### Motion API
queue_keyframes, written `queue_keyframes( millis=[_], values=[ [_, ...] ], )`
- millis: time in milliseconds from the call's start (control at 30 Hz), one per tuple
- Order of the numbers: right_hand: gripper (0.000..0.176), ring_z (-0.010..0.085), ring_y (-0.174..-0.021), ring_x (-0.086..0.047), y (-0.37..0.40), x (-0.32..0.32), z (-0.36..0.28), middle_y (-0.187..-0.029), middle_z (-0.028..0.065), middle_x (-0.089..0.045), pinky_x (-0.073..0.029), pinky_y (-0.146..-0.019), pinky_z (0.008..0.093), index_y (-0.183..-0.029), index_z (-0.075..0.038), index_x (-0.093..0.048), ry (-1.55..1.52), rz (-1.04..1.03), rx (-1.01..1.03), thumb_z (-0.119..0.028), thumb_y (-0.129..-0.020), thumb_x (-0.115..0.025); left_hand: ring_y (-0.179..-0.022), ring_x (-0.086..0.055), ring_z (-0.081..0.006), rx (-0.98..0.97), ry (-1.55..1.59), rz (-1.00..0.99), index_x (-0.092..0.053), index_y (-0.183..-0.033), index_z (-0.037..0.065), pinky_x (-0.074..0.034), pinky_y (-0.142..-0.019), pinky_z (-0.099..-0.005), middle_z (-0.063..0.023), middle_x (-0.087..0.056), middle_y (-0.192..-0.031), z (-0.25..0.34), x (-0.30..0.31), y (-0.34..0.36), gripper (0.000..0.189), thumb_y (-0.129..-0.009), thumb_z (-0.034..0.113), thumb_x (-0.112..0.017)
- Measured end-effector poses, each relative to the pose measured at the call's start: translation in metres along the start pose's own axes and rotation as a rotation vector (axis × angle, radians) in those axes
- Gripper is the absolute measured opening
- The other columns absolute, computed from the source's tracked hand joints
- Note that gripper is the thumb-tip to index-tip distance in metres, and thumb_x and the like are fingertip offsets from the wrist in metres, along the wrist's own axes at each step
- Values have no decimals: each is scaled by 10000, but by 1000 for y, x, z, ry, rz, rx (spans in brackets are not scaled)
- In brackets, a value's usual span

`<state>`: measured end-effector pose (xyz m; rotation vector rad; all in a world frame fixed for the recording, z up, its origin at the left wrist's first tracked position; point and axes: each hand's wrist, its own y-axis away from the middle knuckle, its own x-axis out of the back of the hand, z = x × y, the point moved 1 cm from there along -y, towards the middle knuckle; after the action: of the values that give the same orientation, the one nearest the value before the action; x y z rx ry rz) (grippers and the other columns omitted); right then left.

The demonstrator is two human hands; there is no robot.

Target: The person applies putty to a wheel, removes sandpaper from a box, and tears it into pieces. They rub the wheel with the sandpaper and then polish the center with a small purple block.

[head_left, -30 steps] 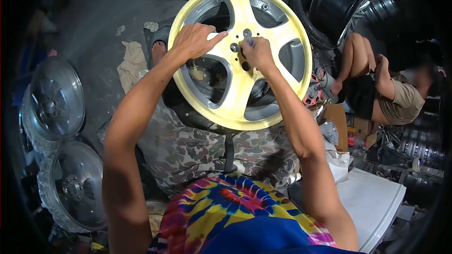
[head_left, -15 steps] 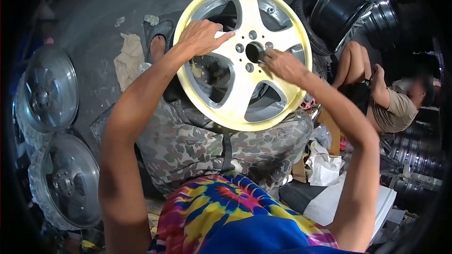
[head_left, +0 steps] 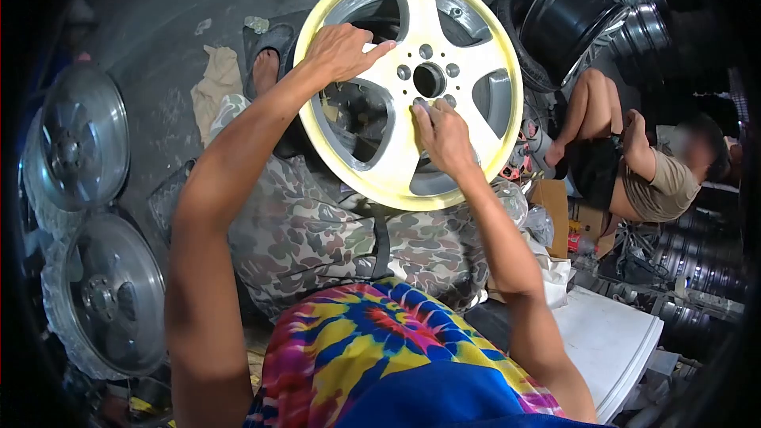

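A pale yellow and white five-spoke wheel rim [head_left: 412, 178] rests face up on my camouflage-clad lap, with bare grey metal inside its openings. My left hand [head_left: 339, 54] grips the rim at its upper-left spoke, thumb stretched over the face and the other fingers curled into the opening. Below the round centre hole [head_left: 429, 79], my right hand [head_left: 446, 136] presses bent fingertips against the face by the lower lug holes. Whatever may be under those fingertips is hidden.
Wrapped wheels [head_left: 115, 297] stand at left. A beige cloth [head_left: 216, 83] lies on the floor near my foot. At upper right is a black wheel barrel [head_left: 567, 20]. Another person [head_left: 654, 182] sits at right, near a cardboard box [head_left: 550, 214] and a white panel [head_left: 610, 333].
My right hand has moved from the right edge of the centre hole down and left to the lower lug holes. My left hand keeps its grip on the spoke.
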<state>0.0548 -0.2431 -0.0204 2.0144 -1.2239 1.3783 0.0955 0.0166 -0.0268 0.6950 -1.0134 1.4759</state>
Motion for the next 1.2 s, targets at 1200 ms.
queue_keyframes(
  millis=[1200],
  values=[
    [414,130,-674,-462,123,-44,12,-696,0,-511,-386,-641,306,-953,1,-702,-1155,56,-799,-347,-1085,-519,-827,-679,-424,-32,66,-110,-725,-853,-10,-509,-756,-506,-228,-704,-844,78,-7,75,517,-996,470,-595]
  ],
)
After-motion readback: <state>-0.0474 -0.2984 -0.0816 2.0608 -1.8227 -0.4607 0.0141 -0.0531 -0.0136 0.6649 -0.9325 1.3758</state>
